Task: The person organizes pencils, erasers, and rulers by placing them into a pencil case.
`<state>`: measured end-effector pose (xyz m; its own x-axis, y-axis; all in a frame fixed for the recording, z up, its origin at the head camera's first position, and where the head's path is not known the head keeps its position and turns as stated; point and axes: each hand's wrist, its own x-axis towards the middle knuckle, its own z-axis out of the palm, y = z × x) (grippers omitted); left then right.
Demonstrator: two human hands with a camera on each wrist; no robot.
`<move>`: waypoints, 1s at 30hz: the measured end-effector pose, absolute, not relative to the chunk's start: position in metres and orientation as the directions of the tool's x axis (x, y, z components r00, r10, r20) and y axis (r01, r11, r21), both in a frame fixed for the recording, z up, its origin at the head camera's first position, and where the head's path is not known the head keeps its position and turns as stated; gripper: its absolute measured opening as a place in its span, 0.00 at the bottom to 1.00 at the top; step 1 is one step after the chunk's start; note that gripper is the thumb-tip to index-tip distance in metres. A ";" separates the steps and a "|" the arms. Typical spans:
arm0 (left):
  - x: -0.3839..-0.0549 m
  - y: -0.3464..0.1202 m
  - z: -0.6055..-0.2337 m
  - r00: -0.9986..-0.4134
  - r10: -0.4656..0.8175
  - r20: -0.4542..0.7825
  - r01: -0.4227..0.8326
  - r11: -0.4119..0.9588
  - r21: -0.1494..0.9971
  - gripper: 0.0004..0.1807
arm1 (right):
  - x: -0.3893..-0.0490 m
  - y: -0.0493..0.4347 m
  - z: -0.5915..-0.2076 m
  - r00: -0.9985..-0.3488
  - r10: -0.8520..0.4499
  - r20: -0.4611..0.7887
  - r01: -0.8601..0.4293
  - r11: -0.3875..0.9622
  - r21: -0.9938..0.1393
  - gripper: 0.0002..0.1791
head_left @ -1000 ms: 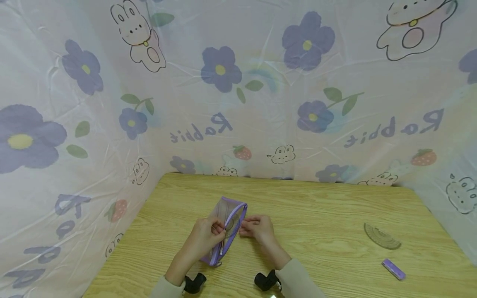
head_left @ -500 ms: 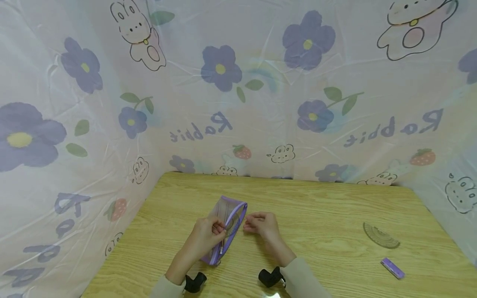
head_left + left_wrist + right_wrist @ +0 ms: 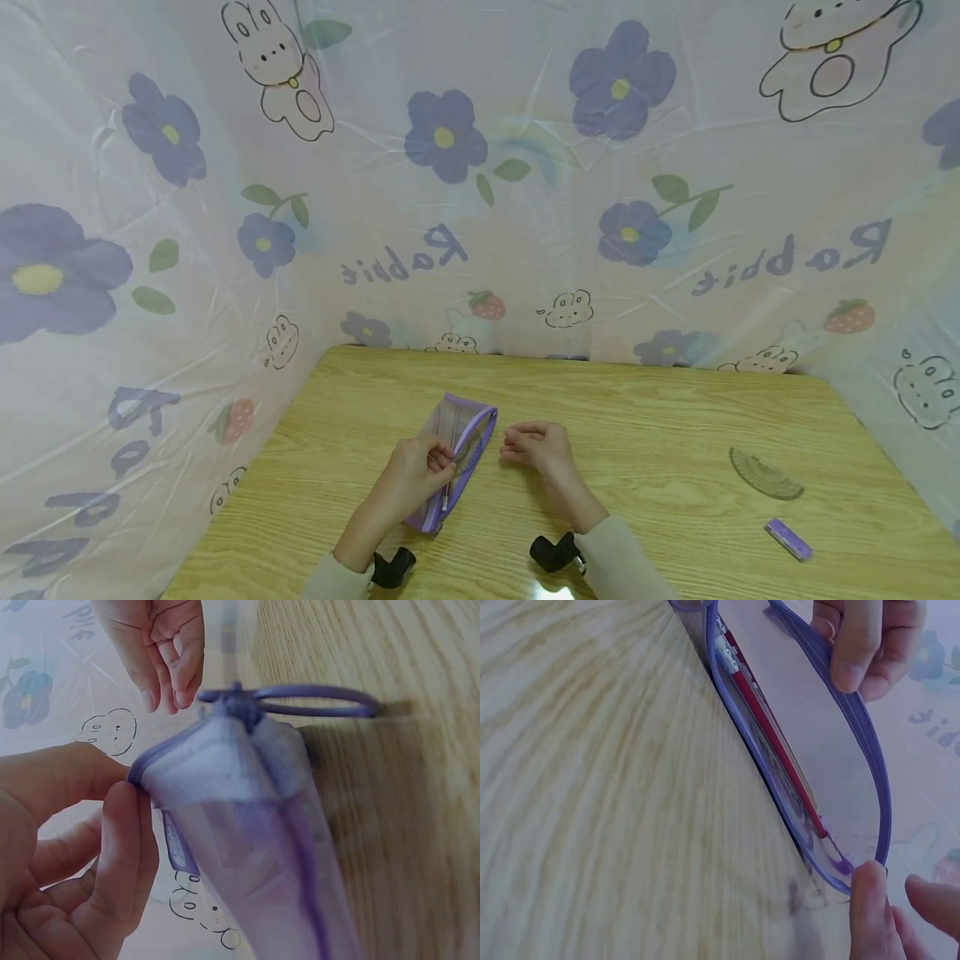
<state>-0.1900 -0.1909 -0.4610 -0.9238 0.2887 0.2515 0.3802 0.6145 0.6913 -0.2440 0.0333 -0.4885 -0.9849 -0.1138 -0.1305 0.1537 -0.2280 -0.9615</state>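
Yellowish wood-grain tabletop [image 3: 637, 417] with a bright glare spot [image 3: 553, 593] on the near side of the right hand [image 3: 543, 450]. Straight past that hand it's all wrinkly pastel sheet [image 3: 525, 208]: purple flowers [image 3: 444, 150], bunnies [image 3: 273, 62], strawberries [image 3: 487, 307], mirrored "Rabbit" lettering [image 3: 444, 246] lol. Same print wraps around left of the left hand [image 3: 411, 473], and off to the right too.

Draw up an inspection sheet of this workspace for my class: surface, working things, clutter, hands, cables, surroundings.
Surface: wood-grain table, with pale glare near the front edge.
Working things: see-through, purple-trimmed pencil case, unzipped and lying on the table; at least one red pencil inside.
Clutter: protractor and small purple block, exact type unclear, both off to the right.
Hands: left hand pinches the case's zip edge; right hand holds nothing, just right of the case.
Cables: nothing seen.
Surroundings: hanging cloth printed with rabbits, flowers and strawberries.
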 end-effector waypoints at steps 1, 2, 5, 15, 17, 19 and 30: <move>-0.190 -0.191 -0.461 -0.924 0.289 0.250 0.380 0.615 0.691 0.02 | -0.244 0.034 -0.488 -0.986 -0.110 -0.128 0.150 -0.226 -0.962 0.13; -0.190 -0.191 -0.461 -0.925 0.289 0.249 0.378 0.615 0.692 0.02 | -0.244 0.036 -0.488 -0.986 -0.110 -0.126 0.148 -0.227 -0.963 0.14; -0.190 -0.191 -0.461 -0.927 0.285 0.246 0.373 0.615 0.694 0.03 | -0.245 0.039 -0.489 -0.987 -0.105 -0.124 0.146 -0.231 -0.962 0.14; -0.190 -0.190 -0.461 -0.936 0.279 0.216 0.347 0.614 0.708 0.03 | -0.247 0.052 -0.488 -0.987 -0.093 -0.129 0.148 -0.236 -0.960 0.13; -0.190 -0.190 -0.461 -0.936 0.279 0.214 0.346 0.619 0.706 0.03 | -0.247 0.055 -0.489 -0.987 -0.091 -0.134 0.152 -0.232 -0.961 0.13; -0.190 -0.190 -0.461 -0.936 0.280 0.213 0.346 0.621 0.703 0.03 | -0.247 0.058 -0.489 -0.986 -0.089 -0.139 0.156 -0.232 -0.960 0.13; -0.190 -0.189 -0.460 -0.934 0.285 0.214 0.350 0.622 0.701 0.02 | -0.248 0.073 -0.488 -0.988 -0.065 -0.138 0.150 -0.238 -0.960 0.13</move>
